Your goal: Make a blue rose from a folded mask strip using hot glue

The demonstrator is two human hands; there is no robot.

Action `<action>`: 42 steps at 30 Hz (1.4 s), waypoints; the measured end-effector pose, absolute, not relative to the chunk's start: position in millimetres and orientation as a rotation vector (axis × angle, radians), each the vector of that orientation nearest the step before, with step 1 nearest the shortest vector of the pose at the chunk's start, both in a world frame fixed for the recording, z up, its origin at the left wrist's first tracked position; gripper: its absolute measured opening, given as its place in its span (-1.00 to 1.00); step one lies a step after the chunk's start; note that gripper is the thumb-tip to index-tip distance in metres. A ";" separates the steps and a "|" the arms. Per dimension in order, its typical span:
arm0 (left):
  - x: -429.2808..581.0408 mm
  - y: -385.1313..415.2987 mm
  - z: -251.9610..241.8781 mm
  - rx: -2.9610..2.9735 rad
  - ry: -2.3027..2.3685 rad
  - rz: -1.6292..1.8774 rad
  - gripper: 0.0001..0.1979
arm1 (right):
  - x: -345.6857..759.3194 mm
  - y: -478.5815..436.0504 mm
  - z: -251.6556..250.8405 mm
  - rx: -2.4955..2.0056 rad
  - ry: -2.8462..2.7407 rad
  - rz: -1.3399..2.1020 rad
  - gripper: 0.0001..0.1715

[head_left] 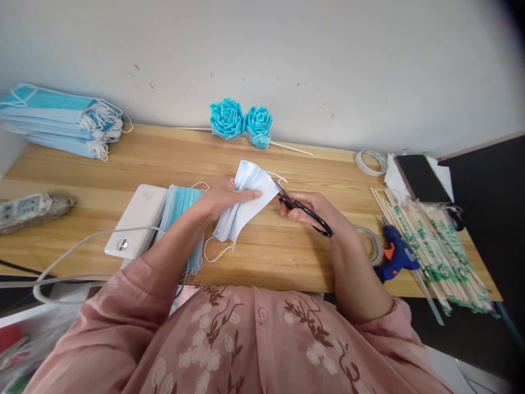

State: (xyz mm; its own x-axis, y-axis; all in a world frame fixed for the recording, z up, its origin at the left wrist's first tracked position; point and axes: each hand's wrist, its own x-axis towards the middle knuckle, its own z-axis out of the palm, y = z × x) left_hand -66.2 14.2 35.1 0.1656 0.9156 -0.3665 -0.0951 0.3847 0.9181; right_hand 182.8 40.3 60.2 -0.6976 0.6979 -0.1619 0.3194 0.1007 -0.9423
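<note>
My left hand [232, 197] pinches a light blue and white face mask [256, 206] in front of me, its pleats partly spread. One white ear loop hangs from the mask's lower end. In my right hand [309, 208] is a pair of black-handled scissors [314, 215], with the blades at the mask's upper right edge, near the other loop. How far the blades are apart is hard to make out. Beneath my left forearm lies a small stack of blue masks [182, 205], partly covered by the arm.
Two blue folded roses [227, 119] on sticks lie by the wall. A tall mask pile [53, 115] stands back left, with a white power bank [137, 219] and cable nearer. At right are tape rolls [371, 162], a phone [422, 178], a blue glue gun [396, 254] and wrapped chopsticks [443, 251].
</note>
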 end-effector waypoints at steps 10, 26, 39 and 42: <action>-67.1 14.5 33.5 0.910 1.142 0.893 -0.50 | 184.8 41.3 53.5 -1.014 -2.050 1.631 -0.35; -67.3 14.1 33.5 0.900 1.113 0.877 -0.51 | 183.0 40.9 55.1 -1.060 -2.026 1.645 -0.30; -67.5 15.6 30.2 0.905 1.110 0.892 -0.55 | 186.2 41.9 46.3 -1.226 -1.906 1.683 -0.27; -67.3 16.0 29.0 0.910 1.099 0.890 -0.55 | 186.8 42.4 45.9 -1.231 -1.898 1.703 -0.26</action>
State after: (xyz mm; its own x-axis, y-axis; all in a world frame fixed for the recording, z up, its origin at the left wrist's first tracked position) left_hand -67.3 16.0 29.0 0.2146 0.9187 -0.3315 -0.1330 0.3637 0.9220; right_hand 186.8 42.4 45.9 -0.5832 0.7523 -0.3065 0.3857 -0.0755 -0.9195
